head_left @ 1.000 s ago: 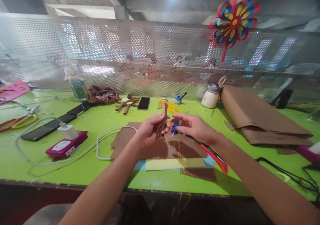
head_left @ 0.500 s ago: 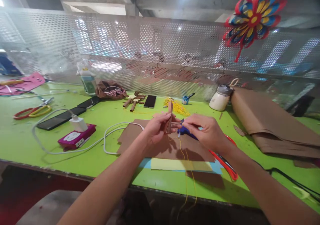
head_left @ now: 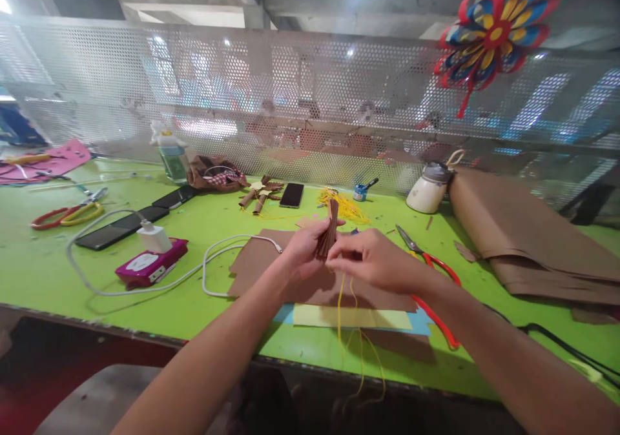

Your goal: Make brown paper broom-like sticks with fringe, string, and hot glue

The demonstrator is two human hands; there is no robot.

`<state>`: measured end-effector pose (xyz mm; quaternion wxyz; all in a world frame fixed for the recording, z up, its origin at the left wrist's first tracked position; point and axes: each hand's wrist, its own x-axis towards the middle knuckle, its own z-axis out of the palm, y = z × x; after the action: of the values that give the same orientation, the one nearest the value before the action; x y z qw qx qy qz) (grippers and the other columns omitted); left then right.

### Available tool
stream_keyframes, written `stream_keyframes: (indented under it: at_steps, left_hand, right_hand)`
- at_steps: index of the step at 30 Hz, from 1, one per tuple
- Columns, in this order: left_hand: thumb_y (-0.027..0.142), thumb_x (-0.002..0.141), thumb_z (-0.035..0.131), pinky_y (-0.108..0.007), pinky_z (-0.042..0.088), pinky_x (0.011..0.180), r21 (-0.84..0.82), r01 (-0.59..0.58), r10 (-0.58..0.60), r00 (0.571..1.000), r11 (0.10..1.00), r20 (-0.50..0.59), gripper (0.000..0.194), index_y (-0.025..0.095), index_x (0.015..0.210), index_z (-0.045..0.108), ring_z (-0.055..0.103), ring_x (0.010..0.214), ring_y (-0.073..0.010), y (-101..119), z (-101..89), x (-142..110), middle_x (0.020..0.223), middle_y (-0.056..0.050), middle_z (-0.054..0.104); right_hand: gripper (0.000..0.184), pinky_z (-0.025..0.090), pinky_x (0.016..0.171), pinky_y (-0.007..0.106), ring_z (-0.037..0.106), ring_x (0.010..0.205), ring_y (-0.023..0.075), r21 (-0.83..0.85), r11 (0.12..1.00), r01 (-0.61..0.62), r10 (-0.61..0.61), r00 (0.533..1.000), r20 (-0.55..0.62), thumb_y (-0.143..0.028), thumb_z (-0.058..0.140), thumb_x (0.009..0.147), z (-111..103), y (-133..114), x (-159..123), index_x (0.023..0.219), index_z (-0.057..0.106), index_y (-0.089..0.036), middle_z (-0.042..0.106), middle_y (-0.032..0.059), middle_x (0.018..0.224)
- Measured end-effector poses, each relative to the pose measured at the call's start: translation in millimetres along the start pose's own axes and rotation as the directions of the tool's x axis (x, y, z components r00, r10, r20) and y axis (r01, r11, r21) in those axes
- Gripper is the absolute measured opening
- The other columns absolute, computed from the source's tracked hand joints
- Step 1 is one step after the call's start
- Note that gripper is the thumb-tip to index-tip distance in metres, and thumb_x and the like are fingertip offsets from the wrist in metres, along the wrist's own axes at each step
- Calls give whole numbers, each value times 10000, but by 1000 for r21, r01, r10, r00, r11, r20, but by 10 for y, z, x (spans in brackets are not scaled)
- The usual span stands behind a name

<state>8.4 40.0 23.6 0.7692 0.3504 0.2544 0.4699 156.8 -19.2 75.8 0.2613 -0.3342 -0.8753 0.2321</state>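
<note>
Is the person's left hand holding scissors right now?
No, the left hand holds a bundle of layered brown paper, and the red-handled scissors lie on the green table.

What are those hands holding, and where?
The left hand grips folded brown paper at its middle. The right hand is by its lower end; whether it pinches the yellow thread, I can't tell.

Green table point(head_left: 39, 273) has phone point(head_left: 292, 195), yellow string point(head_left: 349, 210), blue jar point(head_left: 360, 193) and cream flask point(head_left: 425, 196) along its far edge, brown sheets point(head_left: 256, 270) and purple power block point(head_left: 150, 264) nearer the front edge.
</note>
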Motion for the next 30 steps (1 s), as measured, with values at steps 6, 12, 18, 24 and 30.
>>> stream_keyframes:
  at_steps: [6, 12, 18, 24, 30]
  left_hand:
    - [261, 884, 505, -163, 355, 397, 50, 49, -50, 999, 998, 22, 221, 97, 787, 617, 504, 444, -79, -77, -8, 14, 601, -38, 589]
    - [325, 871, 513, -162, 351, 409, 279, 34, -55, 996, 960, 66, 254, 111, 762, 597, 492, 465, -75, -134, -16, -22, 628, -43, 592]
    - [432, 860, 507, -179, 263, 379, 445, -3, -55, 992, 896, 118, 343, 133, 702, 569, 373, 412, -50, -222, -10, -43, 597, -6, 524]
    - [495, 823, 527, -183, 237, 399, 541, -49, 7, 997, 840, 81, 366, 151, 699, 542, 390, 449, -64, -197, 84, -77, 572, 11, 479]
    - [289, 789, 488, -193, 243, 405, 593, -57, 24, 998, 803, 64, 227, 153, 609, 513, 380, 443, -70, -223, 60, -54, 542, 4, 467]
  right_hand:
    - [135, 356, 529, 245, 480, 532, 111, -9, 990, -140, 136, 977, -164, -250, 601, 806, 1, 458, 133, 859, 713, -198, 602, -14, 608]
    - [430, 309, 509, 223, 380, 491, 89, -90, 986, -140, 115, 964, -240, -228, 593, 800, -115, 628, 75, 1227, 598, -185, 417, -82, 531]
    - [295, 321, 501, 227, 408, 520, 97, 26, 983, -179, 181, 971, -155, -323, 601, 789, -139, 815, 46, 1006, 714, -159, 508, -40, 562]
    - [272, 354, 501, 227, 436, 504, 92, 146, 961, -237, 263, 945, -197, -335, 627, 746, -88, 780, 80, 903, 725, -134, 568, -20, 575]
    - [252, 357, 487, 227, 451, 496, 92, 302, 914, -272, 350, 904, -245, -278, 634, 664, 19, 766, 137, 836, 694, -104, 558, -24, 559]
